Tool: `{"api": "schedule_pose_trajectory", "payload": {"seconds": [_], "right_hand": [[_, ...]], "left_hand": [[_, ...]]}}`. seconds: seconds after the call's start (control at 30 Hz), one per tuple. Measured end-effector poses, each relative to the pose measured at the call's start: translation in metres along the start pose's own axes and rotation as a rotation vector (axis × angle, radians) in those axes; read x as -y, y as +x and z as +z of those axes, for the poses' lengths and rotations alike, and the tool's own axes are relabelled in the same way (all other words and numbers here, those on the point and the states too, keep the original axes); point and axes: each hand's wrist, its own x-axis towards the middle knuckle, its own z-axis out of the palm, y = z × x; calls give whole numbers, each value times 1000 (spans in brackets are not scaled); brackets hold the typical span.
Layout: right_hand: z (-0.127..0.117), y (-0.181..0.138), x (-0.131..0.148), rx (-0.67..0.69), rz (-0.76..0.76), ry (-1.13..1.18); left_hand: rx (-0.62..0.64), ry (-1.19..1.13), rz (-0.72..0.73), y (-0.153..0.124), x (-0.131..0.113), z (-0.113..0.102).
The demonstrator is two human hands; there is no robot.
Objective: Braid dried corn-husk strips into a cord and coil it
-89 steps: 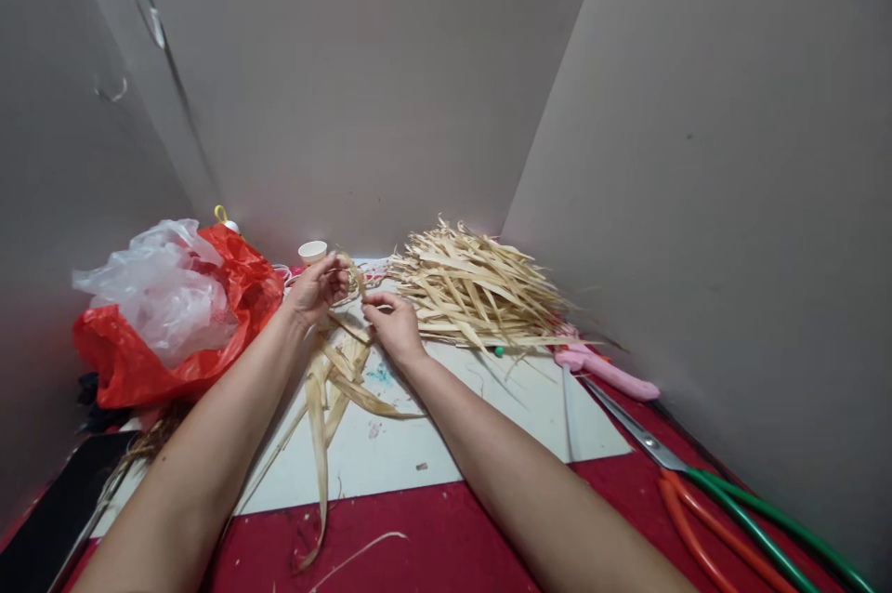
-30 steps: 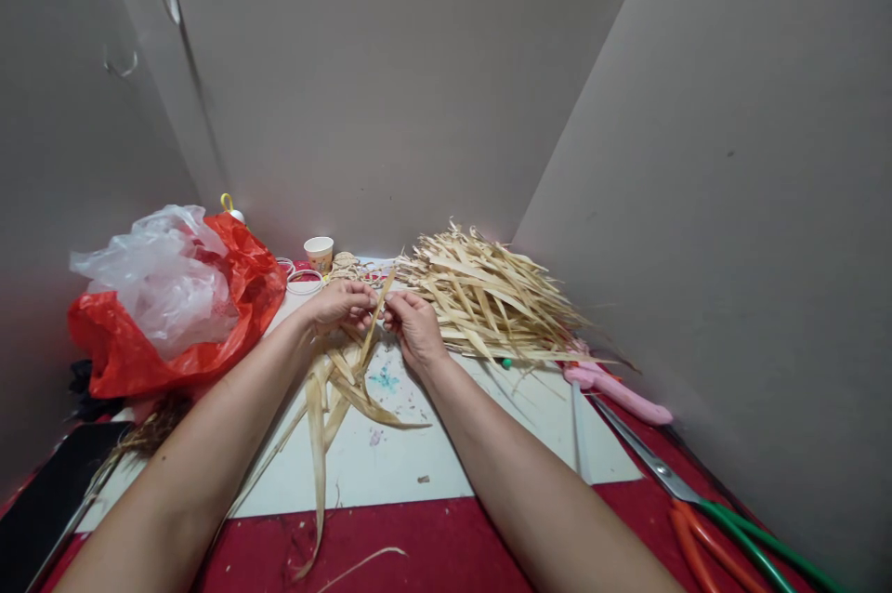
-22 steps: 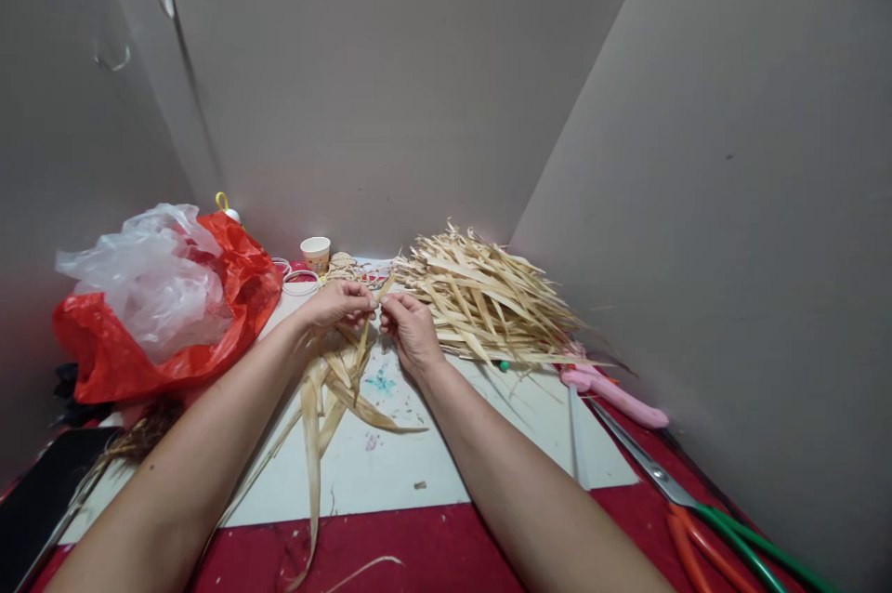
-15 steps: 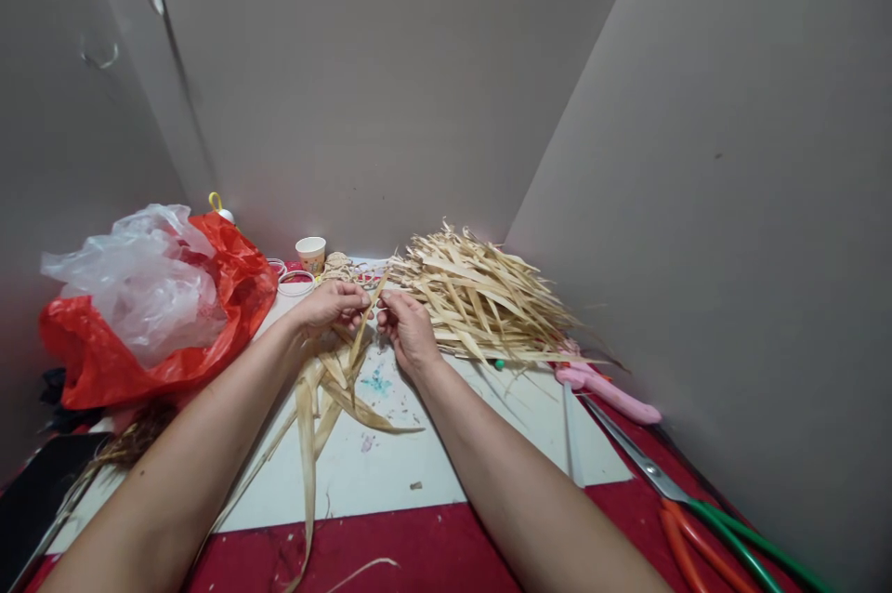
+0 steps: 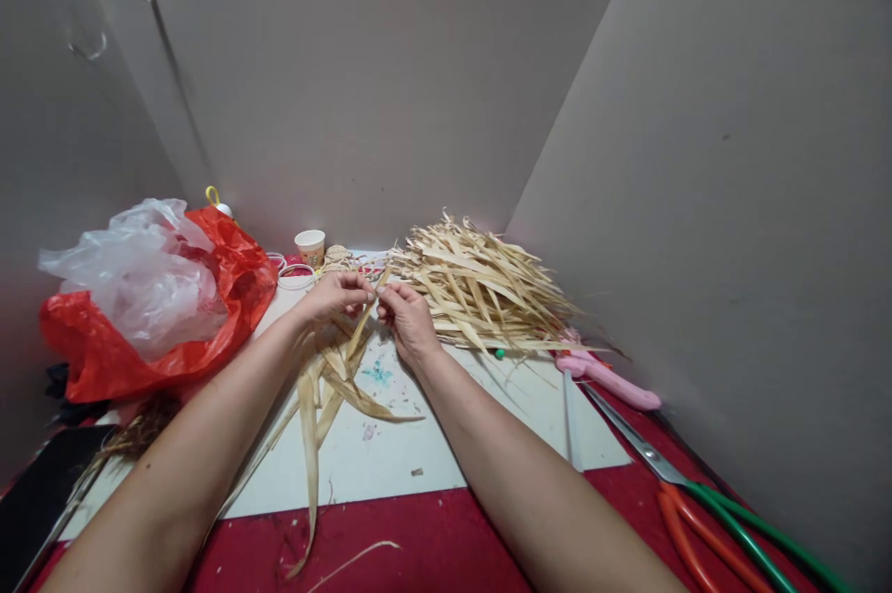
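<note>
My left hand (image 5: 343,296) pinches a dry tan leaf strip (image 5: 360,330) near its upper end, fingertips pressed together. Close beside it, my right hand (image 5: 406,319) is closed in a pinch at the same strip's edge, thumb and forefinger almost meeting the left fingertips. Below the hands, several more dried leaf strips (image 5: 308,435) hang and spread over the white board (image 5: 390,481), one reaching past its front edge. Just beyond my right hand lies a big heap of dried leaves (image 5: 480,286).
A red plastic bag (image 5: 90,351) with clear plastic inside sits at left. A paper cup (image 5: 310,247) and white rings (image 5: 296,276) stand behind my left hand. At right lie a pink-handled tool (image 5: 613,382) and large scissors (image 5: 669,472). Grey walls rise behind and right.
Both hands stay pinched at the strip, their fingertips slightly closer together. The whole view has shifted a little; the things on the table look otherwise the same.
</note>
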Motion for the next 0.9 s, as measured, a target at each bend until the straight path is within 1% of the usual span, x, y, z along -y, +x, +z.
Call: {"api": "schedule_pose_trajectory", "payload": {"seconds": [0.47,0.77,0.9], "right_hand": [[0,2,-2,-6,-9,-68],[-2,1,-2,0,-30,-153],[-1,3,-5,-22,-59,-210]], "left_hand": [[-43,-25,15,7,8,-7],[-41,35,33,5,5,-6],[-39,62,35,3,3,-5]]}}
